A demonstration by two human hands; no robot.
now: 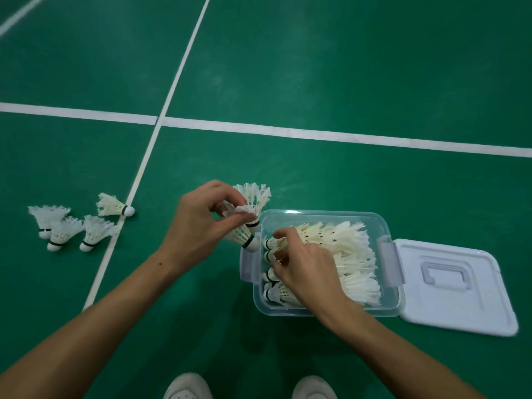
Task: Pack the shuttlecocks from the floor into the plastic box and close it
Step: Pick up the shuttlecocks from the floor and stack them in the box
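Observation:
A clear plastic box stands on the green floor, packed with several white feather shuttlecocks lying with their corks to the left. My left hand hovers by the box's far left corner, shut on a small stack of shuttlecocks, corks pointing down. My right hand reaches into the left side of the box, its fingers pinching a shuttlecock by the cork end. Several loose shuttlecocks lie on the floor at the left.
The box's pale lid lies flat on the floor, to the right of the box. White court lines cross the floor. The toes of my two white shoes show at the bottom edge.

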